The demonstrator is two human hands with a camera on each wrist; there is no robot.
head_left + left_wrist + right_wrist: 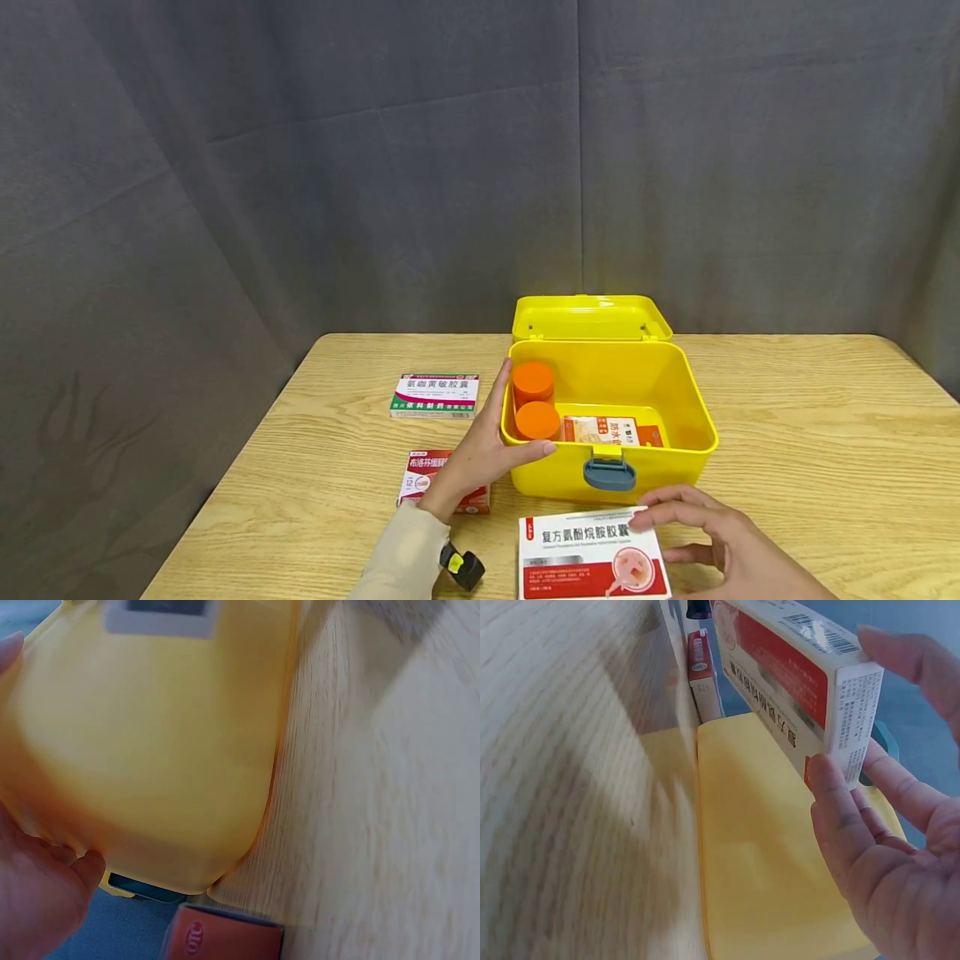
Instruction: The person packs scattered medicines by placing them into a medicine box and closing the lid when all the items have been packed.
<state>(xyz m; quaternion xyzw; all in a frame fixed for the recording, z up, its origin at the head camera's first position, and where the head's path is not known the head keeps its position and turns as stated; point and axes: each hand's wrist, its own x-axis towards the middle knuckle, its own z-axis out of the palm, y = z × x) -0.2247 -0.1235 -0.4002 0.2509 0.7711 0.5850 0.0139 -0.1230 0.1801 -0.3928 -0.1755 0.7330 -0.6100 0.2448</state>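
At the table's front, my right hand [712, 537] pinches a white and red medicine box [592, 557] by its right end. The right wrist view shows this box [795, 682] tilted between thumb and fingers, in front of the yellow wall. My left hand [480, 450] rests on the left front corner of an open yellow storage box [551, 475], its fingers along the side wall and its thumb on the front. Two round orange-topped containers [533, 379] stand in the storage box's left side. Beside them lies a waterproof bandage packet [603, 431].
A red medicine box [444, 477] lies left of the storage box, partly behind my left forearm. Farther back is a white and green capsule box [435, 394]. The yellow lid [588, 317] is folded back behind the storage box. A grey latch [609, 473] hangs at its front.
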